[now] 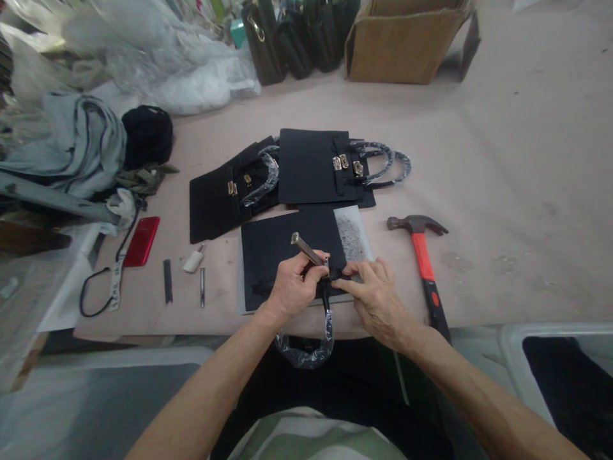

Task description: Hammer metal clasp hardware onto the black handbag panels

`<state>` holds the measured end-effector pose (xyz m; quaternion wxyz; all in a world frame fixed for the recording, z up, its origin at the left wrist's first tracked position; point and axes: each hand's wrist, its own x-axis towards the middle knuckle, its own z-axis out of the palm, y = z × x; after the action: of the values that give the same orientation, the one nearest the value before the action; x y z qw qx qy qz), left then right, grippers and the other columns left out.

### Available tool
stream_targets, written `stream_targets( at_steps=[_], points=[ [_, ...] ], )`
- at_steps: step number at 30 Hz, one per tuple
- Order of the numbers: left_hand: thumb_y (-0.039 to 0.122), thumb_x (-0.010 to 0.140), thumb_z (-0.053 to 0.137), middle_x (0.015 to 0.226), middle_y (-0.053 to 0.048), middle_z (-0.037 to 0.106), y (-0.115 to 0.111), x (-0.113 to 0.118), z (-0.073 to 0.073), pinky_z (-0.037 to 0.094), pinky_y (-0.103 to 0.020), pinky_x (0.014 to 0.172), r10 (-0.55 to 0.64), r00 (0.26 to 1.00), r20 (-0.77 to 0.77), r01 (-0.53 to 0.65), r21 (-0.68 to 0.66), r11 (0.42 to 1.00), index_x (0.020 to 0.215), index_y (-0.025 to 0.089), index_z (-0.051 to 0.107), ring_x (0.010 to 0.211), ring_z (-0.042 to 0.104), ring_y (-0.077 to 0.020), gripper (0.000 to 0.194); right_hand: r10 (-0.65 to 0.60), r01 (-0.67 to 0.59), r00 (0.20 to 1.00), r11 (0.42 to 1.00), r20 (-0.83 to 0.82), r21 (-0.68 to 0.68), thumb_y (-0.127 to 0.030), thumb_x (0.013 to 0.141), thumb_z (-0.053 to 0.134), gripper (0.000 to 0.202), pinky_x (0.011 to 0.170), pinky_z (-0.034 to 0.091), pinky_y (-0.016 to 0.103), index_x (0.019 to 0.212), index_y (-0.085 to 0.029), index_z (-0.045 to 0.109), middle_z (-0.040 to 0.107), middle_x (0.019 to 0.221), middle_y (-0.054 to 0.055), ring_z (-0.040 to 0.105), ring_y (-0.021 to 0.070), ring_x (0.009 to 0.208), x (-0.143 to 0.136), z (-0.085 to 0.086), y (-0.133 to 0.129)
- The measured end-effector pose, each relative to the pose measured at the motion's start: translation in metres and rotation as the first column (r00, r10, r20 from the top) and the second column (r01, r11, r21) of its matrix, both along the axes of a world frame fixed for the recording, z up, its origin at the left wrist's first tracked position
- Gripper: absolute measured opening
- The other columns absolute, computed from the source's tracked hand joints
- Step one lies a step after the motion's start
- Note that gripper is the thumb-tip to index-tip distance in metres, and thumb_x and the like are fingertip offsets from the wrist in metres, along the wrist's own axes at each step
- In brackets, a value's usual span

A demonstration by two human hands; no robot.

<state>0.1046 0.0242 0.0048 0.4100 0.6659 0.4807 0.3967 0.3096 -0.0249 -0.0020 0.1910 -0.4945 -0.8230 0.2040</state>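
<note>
A black leather panel (287, 239) lies on a pale board (354, 233) at the table's front edge. My left hand (294, 284) is closed around a metal punch (306, 248), tilted over the panel's right part. Beside it, my right hand (376, 294) presses its fingertips on a black strap at the panel's right edge, thumb and index finger apart. A plastic-wrapped handle (309, 358) hangs from the panel over the table edge. To the right rests a claw hammer (424, 268) with a red and black grip.
Black bag panels with gold clasps and wrapped handles (313, 166) lie behind. Leftward are a red phone (142, 241), a small white bottle (194, 260), a metal rod (202, 287) and a dark flat tool (167, 281). Farther back stand a cardboard box (397, 45), dark bags (297, 41) and plastic wrap (191, 70).
</note>
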Motion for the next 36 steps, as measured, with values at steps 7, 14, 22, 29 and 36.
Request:
stream_targets(
  at_steps=[7,14,22,29,36],
  points=[
    [0.016,0.088,0.062,0.105,-0.006,0.079,-0.002,0.001,0.001,0.061,-0.031,0.088,0.009,0.999,-0.039,-0.006,0.087,0.996,0.097,0.019,0.071,0.097,0.076,-0.0208,0.013,0.01,-0.012,0.999,0.998,0.044,0.057,-0.003,0.084,0.042,0.056,0.113,0.025,0.064,0.13,-0.026,0.065,0.055,0.128,0.013,0.048,0.0297,0.122,-0.002,-0.001,-0.006],
    [0.018,0.089,0.062,0.108,-0.007,0.079,-0.007,0.003,-0.002,0.06,-0.036,0.096,0.002,0.995,-0.096,0.013,0.162,0.987,0.096,0.02,0.07,0.103,0.075,-0.0226,0.011,0.036,-0.043,0.994,0.997,0.099,0.069,-0.006,0.088,0.044,0.056,0.115,0.024,0.067,0.135,-0.028,0.063,0.056,0.135,0.014,0.046,0.0321,0.13,0.003,-0.002,-0.007],
    [0.016,0.09,0.06,0.109,-0.008,0.077,-0.013,0.01,-0.005,0.059,-0.035,0.097,0.005,0.986,-0.164,0.038,0.254,0.966,0.101,0.02,0.066,0.105,0.074,-0.022,0.013,-0.073,0.077,0.997,0.977,-0.024,0.198,-0.011,0.092,0.046,0.04,0.113,0.035,0.058,0.126,-0.024,0.064,0.057,0.135,0.014,0.049,0.0302,0.131,0.015,-0.004,-0.027],
    [0.015,0.089,0.06,0.108,-0.007,0.076,-0.016,0.013,-0.007,0.059,-0.033,0.094,0.02,0.987,-0.157,0.017,0.232,0.973,0.1,0.021,0.066,0.102,0.074,-0.0217,0.014,-0.666,0.658,0.723,0.745,0.183,0.111,-0.031,0.085,0.057,0.028,0.08,0.049,0.049,0.107,-0.015,0.064,0.06,0.1,0.017,0.058,0.033,0.091,0.071,0.001,-0.029],
    [0.014,0.087,0.062,0.102,-0.006,0.076,-0.015,0.016,0.0,0.059,-0.032,0.087,-0.002,0.989,-0.148,0.032,0.205,0.978,0.096,0.022,0.067,0.093,0.074,-0.0213,0.013,-0.867,0.257,0.41,0.409,-0.285,-0.875,-0.032,0.07,0.067,0.021,0.045,0.038,0.026,0.076,-0.024,0.049,0.043,0.064,-0.003,0.038,0.0119,0.051,0.068,0.036,-0.011]
  ],
)
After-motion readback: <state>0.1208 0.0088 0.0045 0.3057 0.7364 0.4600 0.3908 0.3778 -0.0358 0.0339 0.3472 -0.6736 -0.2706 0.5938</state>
